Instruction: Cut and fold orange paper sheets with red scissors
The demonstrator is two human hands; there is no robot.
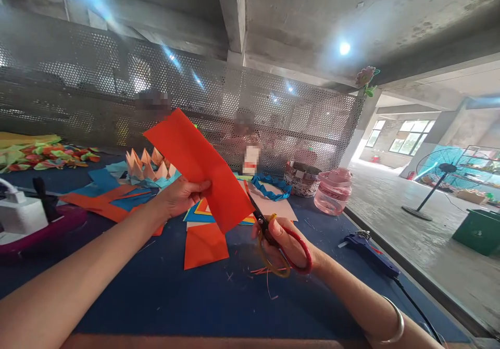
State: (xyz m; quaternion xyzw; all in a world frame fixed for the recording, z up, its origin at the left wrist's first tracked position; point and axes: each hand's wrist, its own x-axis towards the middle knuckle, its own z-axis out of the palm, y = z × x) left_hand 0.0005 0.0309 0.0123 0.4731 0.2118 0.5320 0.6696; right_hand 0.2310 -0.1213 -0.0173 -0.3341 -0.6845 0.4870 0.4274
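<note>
Orange paper in left hand; scissors in right hand

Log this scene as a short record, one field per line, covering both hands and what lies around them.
Left grip: pinches an orange sheet, held up off the table
Right grip: holds scissors, blades at the sheet's right-hand corner
Below: loose orange piece, thin scraps
Behind: blue folded ring, pink container
Right side: blue corded tool
Cut progress: cannot tell
</note>
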